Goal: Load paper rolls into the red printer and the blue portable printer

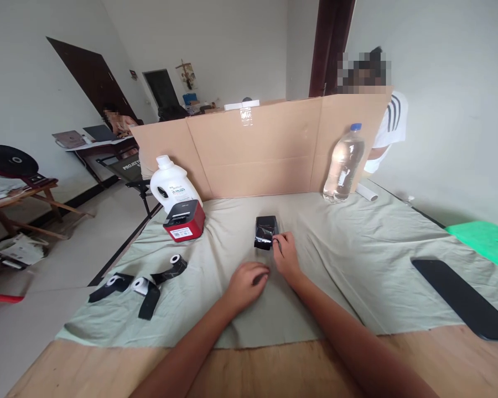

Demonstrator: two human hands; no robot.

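Note:
Near the middle of the green-grey cloth lies a small, shiny black box-shaped object [266,232]; its exact kind does not show. My right hand [287,255] is at its near right edge, with thumb and bent fingers pinched on that corner. Closer to me, my left hand [245,284] rests on the cloth, apart from the object. Its fingers are loosely curved, a gap shows between them and the thumb, and I see nothing held there. To the left stands a red and black receipt printer [185,222]. Several small paper rolls [140,286] with black strips lie nearer.
A white jug [172,182] stands behind the printer. A clear bottle [344,166] with a blue cap stands before the cardboard screen [257,155]. On the right are a flat black panel [465,298] and green plastic [485,243]. Two people are beyond the table.

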